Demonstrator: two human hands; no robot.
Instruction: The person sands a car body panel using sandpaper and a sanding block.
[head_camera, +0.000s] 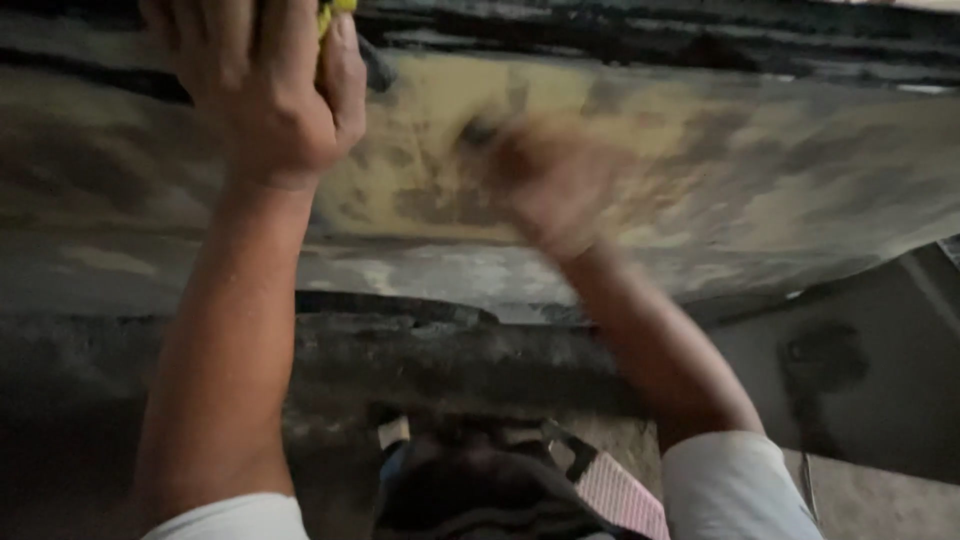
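Both arms are up, reaching toward a broad, stained slab (760, 170) of yellowish and grey surface that fills the upper half of the view. The left hand (262, 90) is raised at the top left, back of the hand toward the camera, fingers curled tight around a small yellow thing (333, 12) that pokes out just above the thumb at the very top edge; only a sliver of it shows, so what it is cannot be told, but the grip is clamped on it. The right hand (545, 180) sits near the middle, pressed close against the mottled slab, and it is heavily blurred, so whether its fingers are spread or closed, or hold anything, cannot be told. A dark smudge sits just beside it on the yellowish patch. Under the slab runs a dark, rough ledge (420, 350), and to the lower right a plain grey wall (880, 390) carries a dark stain. White short sleeves (735, 485) frame the bottom corners, and between them lies a dark bundle with a pink-and-white checked strap (620, 495) and a metal buckle.
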